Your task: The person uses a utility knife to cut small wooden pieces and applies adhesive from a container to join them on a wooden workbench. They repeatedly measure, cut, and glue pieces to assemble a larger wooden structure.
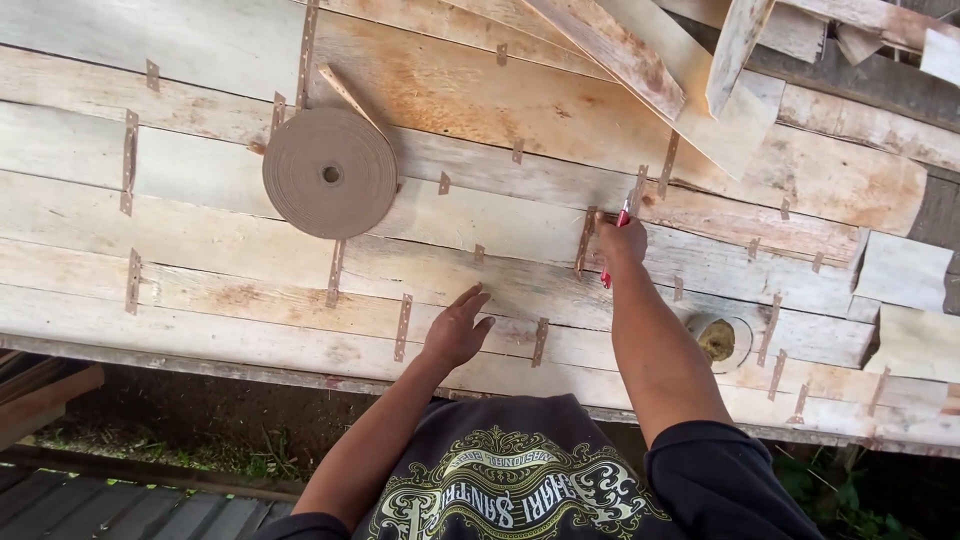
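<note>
Right hand (622, 240) closed around a red-handled cutting tool (612, 250), red tip poking out far of the fist at (625, 210), red end showing near of it; long axis running near to far, tilted slightly right at the far end, point aimed at a strip of brown paper tape (586, 240). Left hand (456, 328) open, palm down, fingers spread flat on the pale veneer sheet (250, 215), gripping nothing, just left of and nearer than the right.

Lying on the worktop (200, 355): many thin weathered veneer pieces, edge to edge, long axes left to right. Already done, by the look of it: most seams bridged by short tape strips set crosswise, e.g. (403, 326) and (131, 162). Judged still in hand: the seam under the right hand.

Far left, a big flat roll of brown paper tape (330, 172), loose tail leading far-left. Near right, a small nearly spent tape roll (716, 340). Far right, loose veneer offcuts (735, 40) stacked askew.
</note>
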